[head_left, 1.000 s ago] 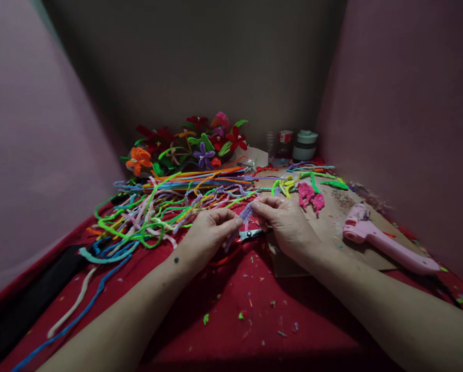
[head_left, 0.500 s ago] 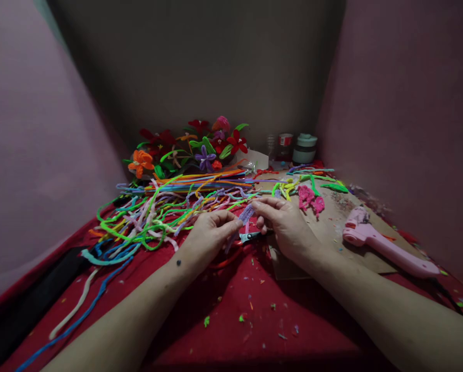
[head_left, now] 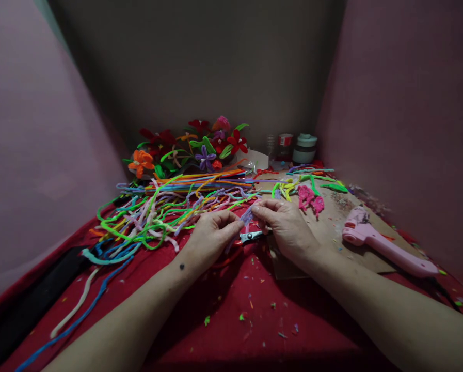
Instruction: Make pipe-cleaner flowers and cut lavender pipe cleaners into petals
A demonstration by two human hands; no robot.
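Left hand first: thumb and fingers pinched on the lower end of a fuzzy purple strip, and right hand nips the upper end. So the strip sits between my fingertips, slanting up to the right, raised over the table. Compared with half a second ago, my left wrist has slid a touch to the right and my right fingers have tucked in closer; the grip itself holds on both sides.

Closest to me, the red cloth is sprinkled with tiny scraps, lying just as they did. Off to the left, a blue strand and a white strand trail towards me. Right below the strip, scissors, red handles partly hidden behind my left hand. Over on the right, the pink glue gun hasn't budged, lying across the cardboard.

Further out now! The pile of coloured strands sprawls to the left, unchanged, while pink petals and a green leaf lie on the cardboard. Beyond that, bright flowers bunch up, and a pale-lidded jar stands upright near the wall.
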